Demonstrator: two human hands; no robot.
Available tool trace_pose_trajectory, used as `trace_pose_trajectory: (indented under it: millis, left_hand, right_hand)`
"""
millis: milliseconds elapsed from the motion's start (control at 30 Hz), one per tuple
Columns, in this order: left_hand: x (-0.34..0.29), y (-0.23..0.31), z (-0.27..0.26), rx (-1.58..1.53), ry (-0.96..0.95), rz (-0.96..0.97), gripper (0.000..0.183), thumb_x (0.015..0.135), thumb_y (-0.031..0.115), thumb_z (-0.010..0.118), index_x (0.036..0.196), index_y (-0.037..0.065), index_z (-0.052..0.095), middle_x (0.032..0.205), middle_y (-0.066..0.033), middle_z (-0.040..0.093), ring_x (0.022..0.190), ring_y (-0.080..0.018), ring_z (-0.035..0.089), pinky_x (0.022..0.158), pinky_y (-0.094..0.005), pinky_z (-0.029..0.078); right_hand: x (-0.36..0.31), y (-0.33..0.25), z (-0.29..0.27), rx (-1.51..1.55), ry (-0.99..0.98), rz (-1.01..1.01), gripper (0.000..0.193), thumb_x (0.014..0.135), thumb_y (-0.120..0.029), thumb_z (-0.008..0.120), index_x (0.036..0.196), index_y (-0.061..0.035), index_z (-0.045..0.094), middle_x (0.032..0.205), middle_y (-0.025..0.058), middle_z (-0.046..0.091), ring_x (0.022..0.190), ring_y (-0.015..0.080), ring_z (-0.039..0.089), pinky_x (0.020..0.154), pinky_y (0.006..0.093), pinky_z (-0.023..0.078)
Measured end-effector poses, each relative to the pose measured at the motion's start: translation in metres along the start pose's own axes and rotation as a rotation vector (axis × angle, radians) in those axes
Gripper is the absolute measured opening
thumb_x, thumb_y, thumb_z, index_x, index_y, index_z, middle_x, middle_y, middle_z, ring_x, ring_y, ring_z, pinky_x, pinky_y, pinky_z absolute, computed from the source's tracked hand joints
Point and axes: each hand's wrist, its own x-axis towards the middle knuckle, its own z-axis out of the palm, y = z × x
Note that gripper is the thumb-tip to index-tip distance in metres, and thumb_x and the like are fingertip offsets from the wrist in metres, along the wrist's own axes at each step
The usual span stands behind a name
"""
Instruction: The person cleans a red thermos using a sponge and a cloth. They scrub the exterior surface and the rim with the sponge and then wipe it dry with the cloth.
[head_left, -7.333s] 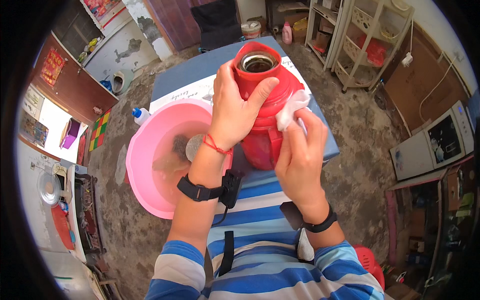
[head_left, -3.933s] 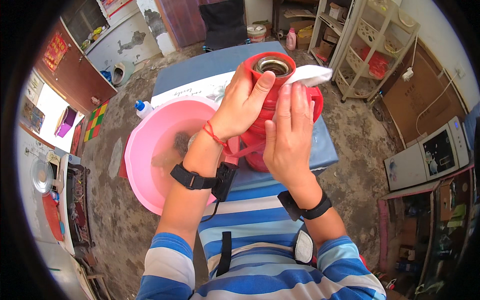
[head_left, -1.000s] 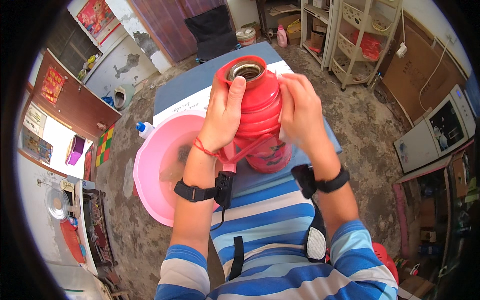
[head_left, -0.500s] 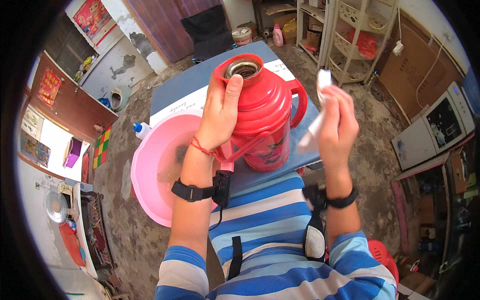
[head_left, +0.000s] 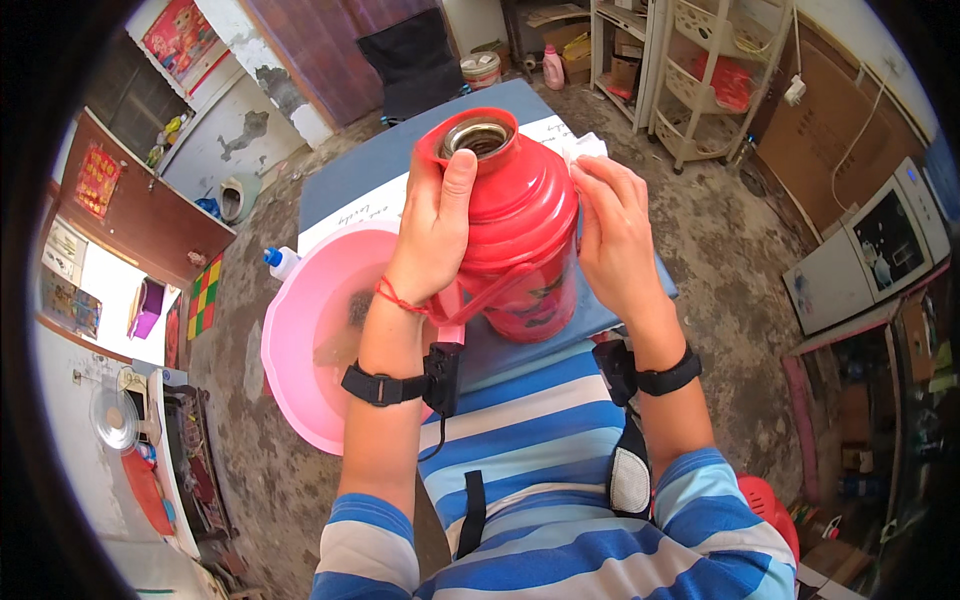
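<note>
A red thermos flask (head_left: 525,205) stands on the blue table, its metal-rimmed mouth (head_left: 478,140) uncovered. Around the left side of its neck my left hand (head_left: 430,235) is closed, thumb up against the rim. My right hand (head_left: 617,240) pinches a crumpled white cloth (head_left: 585,147), perhaps paper, by the flask's right side where the side handle is; the hand hides that handle. A red carrying strap (head_left: 490,292) hangs across the flask's front. Left of it, a pink basin (head_left: 285,355) holds some murky water and a dark lump (head_left: 360,306), partly behind my left forearm.
A white bottle with a blue cap (head_left: 283,262) stands beyond the basin. Under the flask is a blue table (head_left: 350,180) with a white written strip. A black chair (head_left: 408,65) is at its far side, a shelf rack (head_left: 700,90) far right. A red stool (head_left: 765,510) is by my right elbow.
My right hand has moved left and in toward the flask, bringing the white cloth from the open air to its right side. My left hand keeps its grip; the flask is nearly still.
</note>
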Motion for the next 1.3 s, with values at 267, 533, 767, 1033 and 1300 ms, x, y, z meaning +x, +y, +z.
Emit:
trace_pose_trajectory:
  millis: [267,533,767,1033,1300]
  left_hand:
    - [0.002,-0.004,0.002,-0.035,0.001,-0.005,0.048,0.103,0.040,0.043,0.126,-0.002,0.050,0.120,-0.0136,0.060,0.111,-0.0202,0.057,0.099,-0.0326,0.044]
    - [0.002,-0.009,0.001,-0.042,-0.004,0.013,0.048,0.103,0.041,0.044,0.124,-0.001,0.053,0.119,-0.0134,0.060,0.108,-0.0209,0.059,0.096,-0.0333,0.045]
    - [0.001,-0.011,0.000,0.015,0.015,0.039,0.047,0.103,0.041,0.044,0.123,-0.001,0.054,0.117,-0.0142,0.060,0.107,-0.0230,0.059,0.096,-0.0345,0.044]
    - [0.001,-0.012,0.000,0.042,0.031,0.047,0.049,0.102,0.043,0.044,0.123,-0.001,0.053,0.119,-0.0154,0.059,0.111,-0.0242,0.057,0.098,-0.0344,0.043]
    - [-0.001,-0.008,0.002,0.008,0.042,0.012,0.049,0.102,0.043,0.045,0.122,-0.001,0.053,0.118,-0.0150,0.059,0.110,-0.0234,0.057,0.097,-0.0342,0.043]
  right_hand:
    - [0.024,0.018,0.002,-0.074,-0.140,0.053,0.025,0.087,0.004,0.054,0.110,0.0015,0.063,0.117,0.0137,0.061,0.112,0.0344,0.053,0.098,0.0409,0.043]
    - [-0.021,0.008,-0.014,-0.176,0.007,-0.016,0.026,0.088,0.004,0.053,0.111,0.0006,0.064,0.114,0.0120,0.064,0.108,0.0301,0.058,0.095,0.0383,0.047]
    - [0.016,0.027,-0.028,0.692,0.024,0.615,0.035,0.099,-0.012,0.049,0.128,0.0058,0.056,0.118,0.0143,0.065,0.103,0.0179,0.063,0.089,0.0296,0.050]
    - [0.033,0.034,-0.008,0.650,-0.222,0.662,0.031,0.088,-0.016,0.065,0.112,0.0043,0.066,0.100,0.0120,0.071,0.090,0.0136,0.064,0.081,0.0276,0.050]
    - [0.056,0.033,-0.004,0.178,-0.332,0.626,0.028,0.087,-0.021,0.065,0.103,0.0027,0.068,0.087,0.0102,0.071,0.081,0.0131,0.064,0.073,0.0284,0.051]
